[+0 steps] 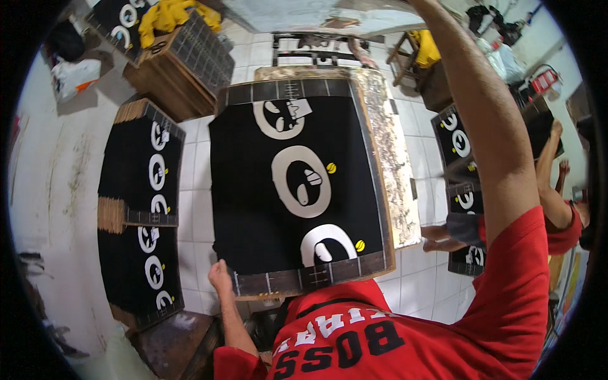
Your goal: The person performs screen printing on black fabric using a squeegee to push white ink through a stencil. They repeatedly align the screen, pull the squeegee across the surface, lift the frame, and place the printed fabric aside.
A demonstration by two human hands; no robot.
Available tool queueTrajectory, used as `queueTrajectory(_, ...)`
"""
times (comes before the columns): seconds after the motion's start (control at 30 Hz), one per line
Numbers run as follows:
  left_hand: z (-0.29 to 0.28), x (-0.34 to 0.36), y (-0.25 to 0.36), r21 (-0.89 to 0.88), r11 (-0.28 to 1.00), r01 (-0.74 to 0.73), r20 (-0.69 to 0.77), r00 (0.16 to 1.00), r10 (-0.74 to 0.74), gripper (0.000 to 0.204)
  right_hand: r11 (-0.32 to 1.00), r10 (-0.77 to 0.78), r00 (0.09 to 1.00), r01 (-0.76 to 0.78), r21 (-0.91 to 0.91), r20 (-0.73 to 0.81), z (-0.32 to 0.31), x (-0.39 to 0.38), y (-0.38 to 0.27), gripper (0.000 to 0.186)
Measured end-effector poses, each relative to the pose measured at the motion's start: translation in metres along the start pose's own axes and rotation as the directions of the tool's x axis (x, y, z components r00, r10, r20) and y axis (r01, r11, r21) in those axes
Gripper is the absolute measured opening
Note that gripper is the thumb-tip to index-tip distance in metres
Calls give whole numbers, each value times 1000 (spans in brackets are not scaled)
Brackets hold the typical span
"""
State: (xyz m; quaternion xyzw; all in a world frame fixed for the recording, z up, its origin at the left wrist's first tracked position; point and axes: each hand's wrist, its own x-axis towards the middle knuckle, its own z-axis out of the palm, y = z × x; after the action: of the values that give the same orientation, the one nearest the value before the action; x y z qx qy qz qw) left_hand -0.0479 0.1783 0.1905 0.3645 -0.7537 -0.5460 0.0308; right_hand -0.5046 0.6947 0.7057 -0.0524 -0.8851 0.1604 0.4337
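In front of me lies a dark board (285,93) with pale ruled lines along its ends. A black cloth panel (244,183) is spread over it, printed with white and greyish rings and small yellow marks. My left hand (220,277) is at the board's near left corner, its fingers closed on the edge beside the cloth. My right arm (491,120) reaches up and forward across the right side; its hand lies beyond the top of the picture.
Stacked boards with similar black panels (130,171) stand at left, and more panels (453,136) at right. A brown box (168,79) with yellow cloth (168,20) is at far left. Another person's arm (548,164) shows at right, near a fire extinguisher (543,81).
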Motion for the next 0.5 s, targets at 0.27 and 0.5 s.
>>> queueTrajectory(0.27, 85, -48, 65, 359, 864, -352, 296, 921, 253, 59, 988, 143, 978, -134, -70, 149, -15, 3, -18, 48)
queueTrajectory(0.5, 81, -48, 88, 472, 820, -324, 318, 930, 184, 61, 999, -27, 998, 29, -30, 51, -5, 33, -21, 41)
